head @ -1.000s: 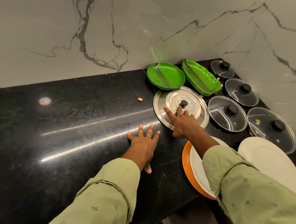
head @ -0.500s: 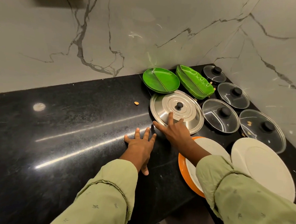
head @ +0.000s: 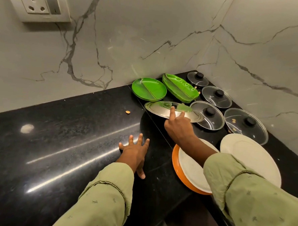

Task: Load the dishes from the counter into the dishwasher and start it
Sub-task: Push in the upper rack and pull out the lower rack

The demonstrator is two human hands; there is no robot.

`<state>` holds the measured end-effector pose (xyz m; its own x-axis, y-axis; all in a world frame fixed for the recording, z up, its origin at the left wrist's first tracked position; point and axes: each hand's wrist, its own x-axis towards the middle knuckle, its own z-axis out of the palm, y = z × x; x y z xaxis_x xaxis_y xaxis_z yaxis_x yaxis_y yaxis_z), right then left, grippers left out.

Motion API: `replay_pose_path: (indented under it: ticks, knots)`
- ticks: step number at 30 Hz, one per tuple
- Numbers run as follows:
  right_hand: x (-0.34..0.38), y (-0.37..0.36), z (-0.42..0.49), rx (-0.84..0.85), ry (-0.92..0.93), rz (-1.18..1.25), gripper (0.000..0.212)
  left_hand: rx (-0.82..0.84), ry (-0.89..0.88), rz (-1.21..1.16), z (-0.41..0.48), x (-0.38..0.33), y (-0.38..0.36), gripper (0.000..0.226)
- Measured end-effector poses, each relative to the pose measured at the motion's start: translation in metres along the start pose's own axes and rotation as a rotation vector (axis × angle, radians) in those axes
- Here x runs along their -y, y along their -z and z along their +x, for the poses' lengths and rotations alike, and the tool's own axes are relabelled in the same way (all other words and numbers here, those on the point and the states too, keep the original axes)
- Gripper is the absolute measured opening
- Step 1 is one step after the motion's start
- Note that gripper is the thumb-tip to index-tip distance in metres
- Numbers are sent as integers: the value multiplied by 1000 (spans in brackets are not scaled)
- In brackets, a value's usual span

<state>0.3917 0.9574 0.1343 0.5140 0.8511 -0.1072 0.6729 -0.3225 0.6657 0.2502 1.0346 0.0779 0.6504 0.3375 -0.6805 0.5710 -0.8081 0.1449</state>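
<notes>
Where the arms enter, nearest: two pale green sleeves, the left sleeve and the right sleeve, both reaching over the black surface.
Left hand: one, palm down and flat on the surface, fingers straight and spread apart, holding nothing.
Plates at the near right: three. One white plate lies on one orange plate at the surface's near edge. A second white plate lies just beside them to the right. The right forearm crosses above the stacked pair.
Right hand: one, its grip closed on the near rim of the steel lid. The index finger lies straight along the lid's top, the other fingers curl at the rim, and the thumb is hidden.
Steel lid: one, with a dark knob, held tilted clear of the surface with its shadow below.
Glass lids: four, each with a black knob, all lying on the surface at the right. The nearest glass lid has its rim under the steel lid's right end. The large glass lid carries a few brown bits. Behind them lie the third glass lid and the corner glass lid.
Green plates: two stacks side by side near the wall, round green plates and leaf-shaped green plates. I cannot tell how many are in each stack.
Crumb: one, alone on the surface left of the steel lid.
Wall: grey veined marble, with one socket and one switch at the upper left.
</notes>
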Motion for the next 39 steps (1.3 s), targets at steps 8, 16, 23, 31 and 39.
replay_pose_path:
  ticks: [8,16,23,31,39]
  knots:
    - [-73,29,-29,-285,-216,400,31,-48,-46,-26,-4,5,-3,141]
    - [-87,2,-93,-559,-949,1713,52,-357,-49,-190,-16,14,-27,101]
    - [-37,-61,-156,-373,-1238,2427,28,-765,-74,10,-56,-13,-47,79]
    - [-11,-91,-247,-387,-1354,2475,29,-893,-126,57,-113,-56,-102,77]
    - [12,-110,-356,-413,-1402,2529,25,-856,-196,85,-173,-91,-187,82]
